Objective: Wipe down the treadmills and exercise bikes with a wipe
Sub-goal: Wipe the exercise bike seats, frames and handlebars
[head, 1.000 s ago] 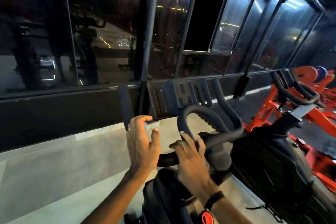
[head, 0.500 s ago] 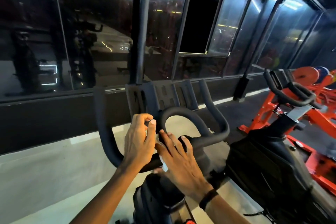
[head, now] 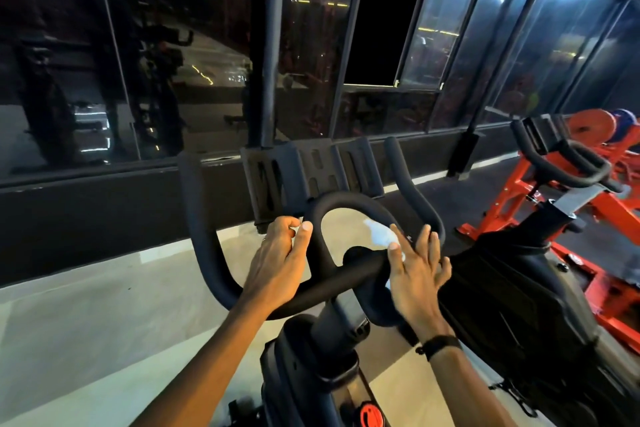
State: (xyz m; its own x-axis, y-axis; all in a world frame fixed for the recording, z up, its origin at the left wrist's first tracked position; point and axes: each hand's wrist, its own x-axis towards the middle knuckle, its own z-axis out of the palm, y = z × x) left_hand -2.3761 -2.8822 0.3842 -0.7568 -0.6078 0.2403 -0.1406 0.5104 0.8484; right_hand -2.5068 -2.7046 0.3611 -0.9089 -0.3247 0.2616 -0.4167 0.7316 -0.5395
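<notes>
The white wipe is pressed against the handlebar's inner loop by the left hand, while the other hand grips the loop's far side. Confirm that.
Wrong hand. The head view shows the right hand pressing the white wipe against the handlebar's inner loop with straight fingers, while the left hand grips the loop's other side.

The right hand (head: 414, 274) has slid away from the left hand (head: 277, 263), from the middle of the black padded handlebar loop (head: 349, 204) to its right side. The small white crumpled wipe (head: 381, 236) now shows beyond its straightened fingertips, where earlier it was tucked under the palm.
</notes>
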